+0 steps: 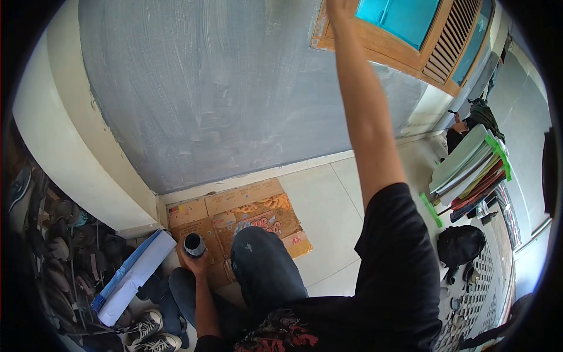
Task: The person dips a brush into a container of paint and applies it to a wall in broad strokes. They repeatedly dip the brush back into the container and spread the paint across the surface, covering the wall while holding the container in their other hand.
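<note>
Low on the left, my left hand [198,265] is closed around a small dark paint cup [194,244], held upright above a flattened cardboard box [237,205]. The cup's rim is smeared with grey. My right arm reaches far up past the wooden window frame [404,56]; only the base of my right hand [339,7] shows at the top edge. Its fingers are cut off, so whatever it may hold is hidden. Ahead of me stands a wall [205,88] coated in streaky grey paint.
Left lie a rolled white-and-blue sheet [135,276], a pair of sneakers [151,330] and a heap of shoes [76,246]. At right are a rack of folded cloths [469,167], a black cap [461,246] and another person [474,123]. Pale floor tiles [328,199] border the cardboard.
</note>
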The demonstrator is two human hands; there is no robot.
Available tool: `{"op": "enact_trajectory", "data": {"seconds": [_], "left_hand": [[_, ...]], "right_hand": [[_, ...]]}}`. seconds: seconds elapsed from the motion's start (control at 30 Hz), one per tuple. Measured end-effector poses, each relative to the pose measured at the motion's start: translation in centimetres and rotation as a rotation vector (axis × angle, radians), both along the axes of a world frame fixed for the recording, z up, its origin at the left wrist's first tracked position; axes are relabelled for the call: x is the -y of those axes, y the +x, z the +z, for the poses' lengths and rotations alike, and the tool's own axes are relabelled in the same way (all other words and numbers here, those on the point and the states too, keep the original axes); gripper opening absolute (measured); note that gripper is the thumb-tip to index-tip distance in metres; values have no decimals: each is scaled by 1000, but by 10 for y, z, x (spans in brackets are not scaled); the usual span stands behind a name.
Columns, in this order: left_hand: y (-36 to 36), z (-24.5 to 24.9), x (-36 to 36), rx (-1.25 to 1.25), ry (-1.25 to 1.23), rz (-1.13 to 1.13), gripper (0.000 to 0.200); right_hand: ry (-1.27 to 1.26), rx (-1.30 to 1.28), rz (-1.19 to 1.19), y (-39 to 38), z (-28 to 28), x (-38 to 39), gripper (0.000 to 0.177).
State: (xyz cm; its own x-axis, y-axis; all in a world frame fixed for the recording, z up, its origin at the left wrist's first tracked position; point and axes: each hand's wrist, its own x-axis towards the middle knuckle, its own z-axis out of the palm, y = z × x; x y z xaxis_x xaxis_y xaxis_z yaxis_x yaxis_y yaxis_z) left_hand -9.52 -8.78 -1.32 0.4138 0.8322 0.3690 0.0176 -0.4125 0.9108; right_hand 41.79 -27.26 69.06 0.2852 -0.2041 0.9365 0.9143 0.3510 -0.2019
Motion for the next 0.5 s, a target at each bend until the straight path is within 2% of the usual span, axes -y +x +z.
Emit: {"op": "enact_trajectory", "data": {"seconds": [0.07, 0.1, 0.13, 0.17, 0.2, 0.27, 0.33, 0.4, 0.5], "left_hand": [[-2, 17, 6, 2, -9, -10, 79], [-2, 23, 8, 6, -20, -18, 80], [-1, 21, 5, 10, -16, -18, 80], [-2, 15, 4, 67, -79, -51, 81], [-3, 12, 4, 122, -144, -85, 82], [-3, 19, 6, 85, -93, -71, 83], [-3, 17, 7, 48, -45, -58, 84], [-4, 2, 3, 6, -65, -49, 83], [-5, 10, 7, 0, -61, -58, 81]], "right_hand": [[23, -143, 97, 18, -73, 4, 32], [114, -83, 65, 29, -110, 5, 30], [122, -225, 148, 12, -145, 11, 33], [37, -257, -63, 25, -187, 16, 30], [206, -513, -137, 77, -250, 9, 30], [131, -470, -255, 45, -323, 22, 27], [-14, -426, -462, 37, -395, 37, 32], [-102, -786, -130, -43, -409, 54, 30], [-242, -869, -23, -82, -428, 70, 30]]}}
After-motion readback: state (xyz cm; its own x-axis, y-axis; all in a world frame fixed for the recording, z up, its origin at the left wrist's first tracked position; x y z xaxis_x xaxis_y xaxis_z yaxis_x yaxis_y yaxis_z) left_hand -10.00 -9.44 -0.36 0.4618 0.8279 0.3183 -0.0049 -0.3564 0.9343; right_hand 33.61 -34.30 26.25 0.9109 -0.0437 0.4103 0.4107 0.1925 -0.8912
